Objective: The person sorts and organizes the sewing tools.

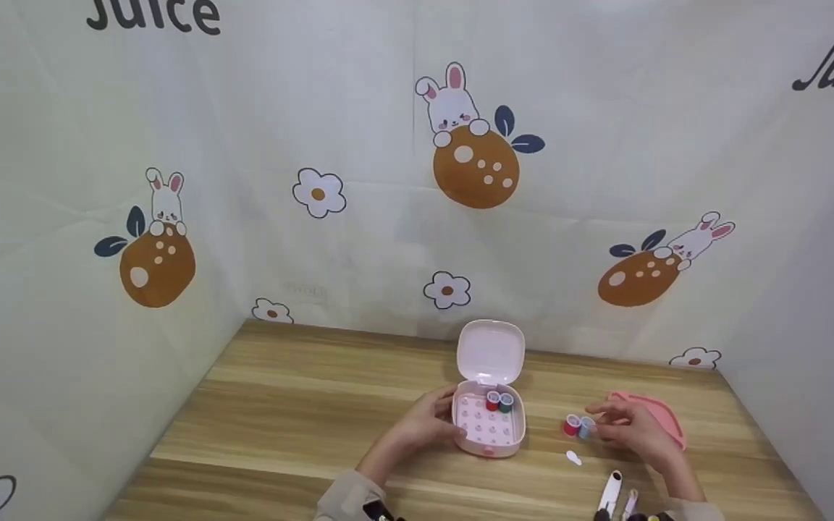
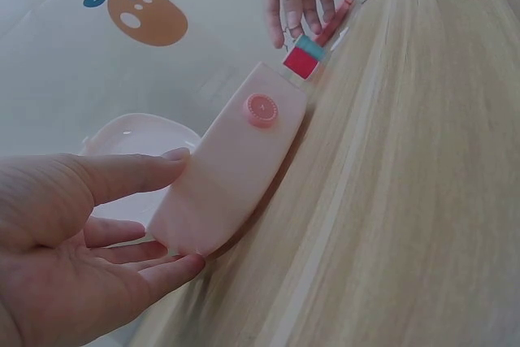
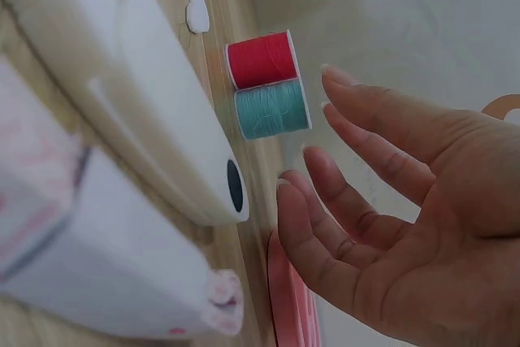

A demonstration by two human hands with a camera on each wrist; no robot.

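A pale pink box (image 1: 489, 450) stands on the table with its hinged lid (image 1: 491, 351) raised. My left hand (image 1: 424, 423) holds its left side, thumb and fingers about the edge in the left wrist view. Inside, at the back, a red thread spool (image 1: 493, 401) sits beside a dark green thread spool (image 1: 506, 403). To the right of the box, a red thread spool (image 3: 262, 60) and a light blue thread spool (image 3: 272, 110) stand touching each other. My right hand (image 3: 422, 225) hovers just beside them, fingers apart and slightly bent, nothing held.
A small white flat piece (image 1: 574, 457) lies in front of the loose spools. Behind my right hand is a coral-pink flat tray or lid (image 1: 663, 416). Two slim whitish tools (image 1: 610, 492) lie near the front edge, their kind unclear. Printed cloth walls (image 1: 373, 253) surround the table.
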